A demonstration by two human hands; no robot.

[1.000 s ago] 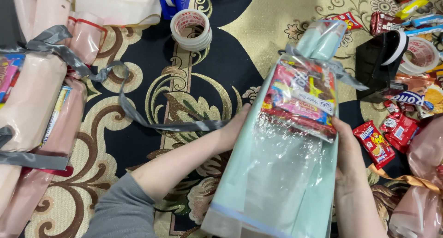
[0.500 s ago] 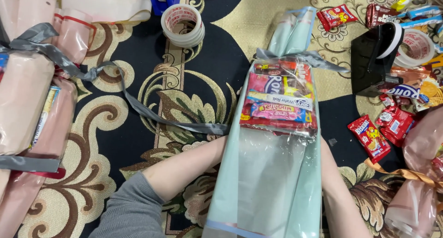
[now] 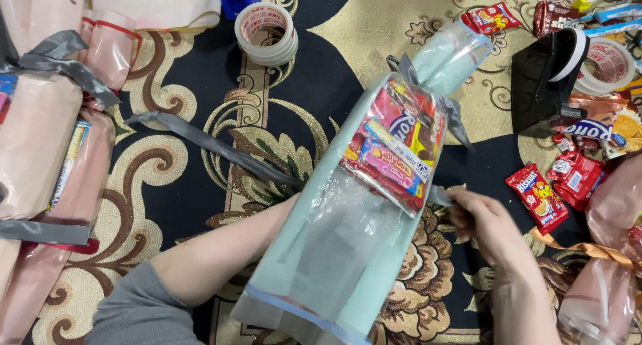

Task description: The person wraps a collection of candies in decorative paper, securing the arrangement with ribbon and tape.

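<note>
A long parcel (image 3: 348,251) of mint-green paper and clear film lies tilted across the carpet, top end pointing up right. Colourful sweet packets (image 3: 394,151) are packed inside its upper half. A grey ribbon (image 3: 214,148) runs from the left and goes under the parcel. Its other end (image 3: 438,196) comes out on the right side. My right hand (image 3: 485,224) pinches that end. My left forearm reaches under the parcel from the left; only the wrist of my left hand (image 3: 284,208) shows, and the fingers are hidden beneath the wrapping.
Pink wrapped parcels (image 3: 40,144) tied with grey ribbon lie at the left. A tape roll (image 3: 266,32) sits at the top centre. A black tape dispenser (image 3: 545,77), another tape roll (image 3: 607,65) and loose snack packets (image 3: 568,178) crowd the right side.
The parcel has swung so its top leans to the right. My right hand left the parcel's side and took the ribbon end. My left hand slid under the parcel.
</note>
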